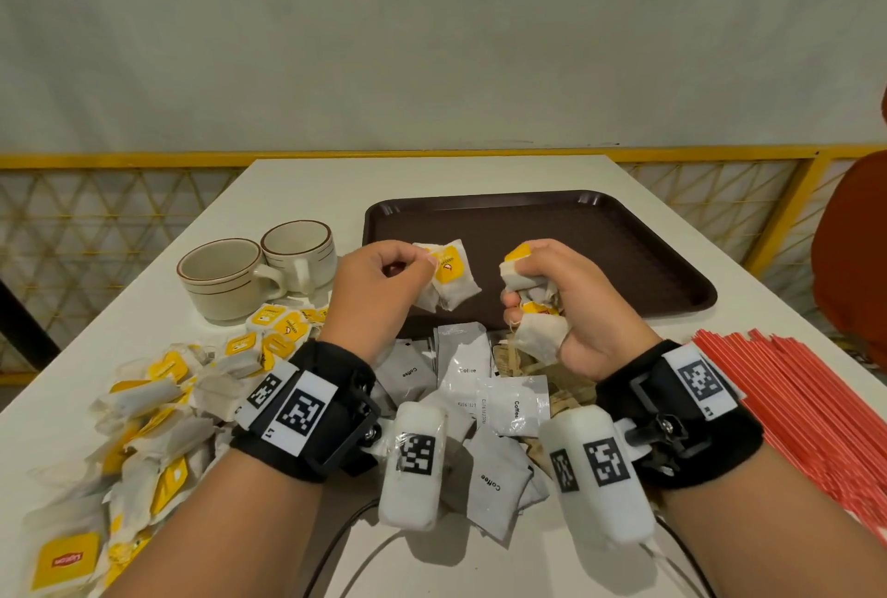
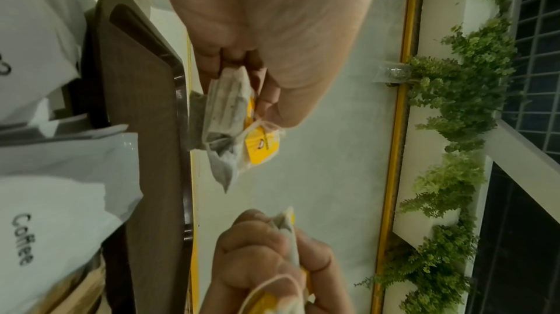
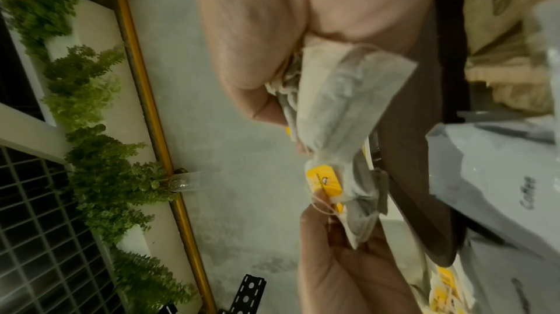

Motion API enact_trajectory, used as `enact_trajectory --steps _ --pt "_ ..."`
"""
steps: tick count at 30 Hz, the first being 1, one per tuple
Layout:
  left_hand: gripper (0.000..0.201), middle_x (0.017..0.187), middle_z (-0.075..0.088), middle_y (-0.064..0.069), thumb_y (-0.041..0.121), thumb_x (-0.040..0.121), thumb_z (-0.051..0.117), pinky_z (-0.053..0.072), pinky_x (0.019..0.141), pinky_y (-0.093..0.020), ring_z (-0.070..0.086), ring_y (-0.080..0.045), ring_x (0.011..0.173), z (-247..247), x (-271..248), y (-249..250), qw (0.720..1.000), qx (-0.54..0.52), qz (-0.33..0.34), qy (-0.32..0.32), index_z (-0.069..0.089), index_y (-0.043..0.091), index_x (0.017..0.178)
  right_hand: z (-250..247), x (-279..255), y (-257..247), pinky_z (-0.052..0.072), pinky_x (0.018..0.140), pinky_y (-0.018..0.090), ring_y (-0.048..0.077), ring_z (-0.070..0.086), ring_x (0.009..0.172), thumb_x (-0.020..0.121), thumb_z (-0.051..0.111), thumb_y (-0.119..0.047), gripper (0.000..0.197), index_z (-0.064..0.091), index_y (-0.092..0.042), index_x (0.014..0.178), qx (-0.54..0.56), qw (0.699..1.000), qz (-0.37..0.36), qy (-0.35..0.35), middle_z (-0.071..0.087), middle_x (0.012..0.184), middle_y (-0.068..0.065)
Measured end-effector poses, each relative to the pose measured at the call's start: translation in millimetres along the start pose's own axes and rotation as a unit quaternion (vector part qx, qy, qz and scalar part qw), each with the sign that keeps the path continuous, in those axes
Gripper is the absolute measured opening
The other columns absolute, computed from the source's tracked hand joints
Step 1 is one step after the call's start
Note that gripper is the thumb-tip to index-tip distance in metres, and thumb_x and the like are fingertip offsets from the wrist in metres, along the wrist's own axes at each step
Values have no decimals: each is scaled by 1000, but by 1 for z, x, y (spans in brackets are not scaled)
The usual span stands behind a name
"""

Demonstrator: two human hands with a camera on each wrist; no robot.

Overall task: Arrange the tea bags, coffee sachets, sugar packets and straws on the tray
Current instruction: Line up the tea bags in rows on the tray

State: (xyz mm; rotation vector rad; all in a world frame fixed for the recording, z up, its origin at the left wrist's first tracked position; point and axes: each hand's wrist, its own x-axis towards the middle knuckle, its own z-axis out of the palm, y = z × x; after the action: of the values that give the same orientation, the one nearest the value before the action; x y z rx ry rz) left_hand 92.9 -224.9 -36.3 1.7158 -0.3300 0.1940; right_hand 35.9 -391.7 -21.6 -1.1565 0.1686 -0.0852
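Note:
My left hand pinches a couple of yellow-tagged tea bags just above the near left part of the dark brown tray. The left wrist view shows those tea bags hanging from my thumb and fingers. My right hand is closed in a fist around a bunch of tea bags over the tray's near edge, and the bunch sticks out of the fist in the right wrist view. The tray's surface looks bare.
A big pile of tea bags covers the table's left side. Coffee sachets and brown sugar packets lie between my wrists. Red straws lie at the right. Two cups stand left of the tray.

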Motion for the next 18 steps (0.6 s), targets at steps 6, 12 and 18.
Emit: enact_trajectory --steps 6,12,18 --pt "19 88 69 6 12 88 62 47 68 -14 63 -3 82 3 -2 0 999 -8 -20 -36 70 24 75 1 -1 1 51 53 23 17 65 72 88 58 2 17 66 -12 94 -33 997 -61 -35 66 81 9" --pt "18 86 71 1 12 87 62 50 69 -12 63 -6 80 4 -3 -1 999 -10 -15 -47 72 23 77 -1 0 7 48 46 22 21 71 81 72 73 -10 25 54 -14 89 -55 996 -62 -44 69 93 15" --pt "16 85 73 1 10 87 63 49 68 -9 65 -4 81 6 -5 1 995 -38 -25 -86 74 18 79 -1 1 11 51 57 23 17 63 73 73 75 -4 17 62 -15 75 -123 986 -104 -34 65 79 5"
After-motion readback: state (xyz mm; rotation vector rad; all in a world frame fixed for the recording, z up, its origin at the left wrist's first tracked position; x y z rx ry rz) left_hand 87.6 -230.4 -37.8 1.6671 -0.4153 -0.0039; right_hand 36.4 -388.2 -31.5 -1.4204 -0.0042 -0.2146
